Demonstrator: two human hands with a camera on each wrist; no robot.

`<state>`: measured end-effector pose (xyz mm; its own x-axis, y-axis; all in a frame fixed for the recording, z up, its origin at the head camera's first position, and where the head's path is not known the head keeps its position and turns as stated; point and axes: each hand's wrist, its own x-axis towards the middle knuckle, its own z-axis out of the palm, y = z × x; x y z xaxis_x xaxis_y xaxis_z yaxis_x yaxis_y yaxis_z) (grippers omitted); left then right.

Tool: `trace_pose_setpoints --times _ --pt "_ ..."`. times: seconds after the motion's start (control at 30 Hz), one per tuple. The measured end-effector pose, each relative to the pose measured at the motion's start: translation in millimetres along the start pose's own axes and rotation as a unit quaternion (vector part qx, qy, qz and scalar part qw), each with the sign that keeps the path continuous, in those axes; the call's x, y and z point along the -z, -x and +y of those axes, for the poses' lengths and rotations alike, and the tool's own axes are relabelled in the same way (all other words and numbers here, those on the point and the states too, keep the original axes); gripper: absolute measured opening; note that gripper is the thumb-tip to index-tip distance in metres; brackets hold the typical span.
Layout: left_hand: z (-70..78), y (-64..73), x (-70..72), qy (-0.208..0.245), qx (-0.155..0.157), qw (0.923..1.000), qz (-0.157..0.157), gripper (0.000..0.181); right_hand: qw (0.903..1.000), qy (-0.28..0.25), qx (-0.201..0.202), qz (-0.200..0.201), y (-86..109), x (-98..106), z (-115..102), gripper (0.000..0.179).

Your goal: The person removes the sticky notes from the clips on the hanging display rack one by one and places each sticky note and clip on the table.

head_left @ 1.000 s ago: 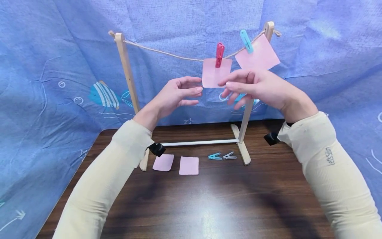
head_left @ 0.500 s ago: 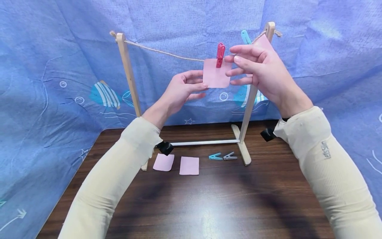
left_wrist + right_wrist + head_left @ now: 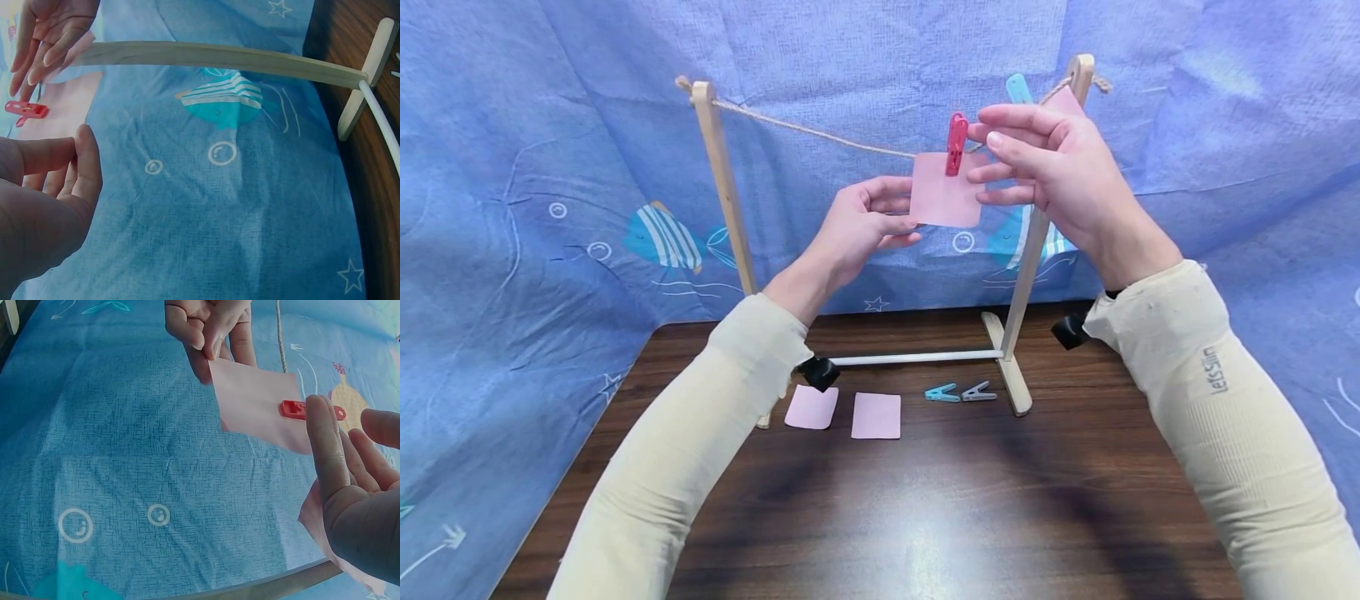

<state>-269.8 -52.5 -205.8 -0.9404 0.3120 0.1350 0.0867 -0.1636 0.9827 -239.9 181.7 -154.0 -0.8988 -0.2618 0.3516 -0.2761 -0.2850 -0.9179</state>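
Note:
A pink square sheet (image 3: pixel 936 193) hangs from the rope, held by a red clothespin (image 3: pixel 956 146). My left hand (image 3: pixel 863 218) pinches the sheet's left edge near its lower corner between thumb and finger, as the right wrist view also shows at the sheet's corner. Beside the clothespin is my right hand (image 3: pixel 1060 167), its fingers spread and fairly straight; the fingertips come up to the sheet's right edge, and whether they touch it is unclear. Behind that hand, a second pink sheet (image 3: pixel 1066 102) hangs under a light blue clothespin (image 3: pixel 1018 88), both partly hidden.
The rope (image 3: pixel 820 133) sags between two wooden posts (image 3: pixel 722 179), joined low down by a white bar (image 3: pixel 917 359). On the dark table (image 3: pixel 865 517) lie two pink squares (image 3: pixel 876 416), a blue clothespin (image 3: pixel 942 392) and a grey clothespin (image 3: pixel 978 391). A blue cloth (image 3: pixel 550 83) hangs behind.
My left hand has moved right and taken hold of the sheet's edge. My right hand has risen from below to beside the red clothespin. Sheet and clothespin have dropped slightly.

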Motion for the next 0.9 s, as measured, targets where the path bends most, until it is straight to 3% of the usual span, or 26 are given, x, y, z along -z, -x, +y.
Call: trace_pose_setpoints --times 0.23,0.67,0.9 --pt "0.2 0.6 1.0 -0.017 -0.003 0.9999 0.001 0.043 1.0 -0.004 -0.008 -0.004 -1.3 1.8 0.4 0.043" --pt "0.8 0.2 4.7 -0.049 -0.018 0.9986 0.009 0.041 0.9978 0.049 -0.035 -0.026 -3.0 1.8 -3.8 0.052" --pt "3.1 1.7 6.0 -0.056 -0.022 0.9981 0.008 0.04 0.9979 0.041 -0.037 -0.034 -4.8 0.2 -5.1 0.055"
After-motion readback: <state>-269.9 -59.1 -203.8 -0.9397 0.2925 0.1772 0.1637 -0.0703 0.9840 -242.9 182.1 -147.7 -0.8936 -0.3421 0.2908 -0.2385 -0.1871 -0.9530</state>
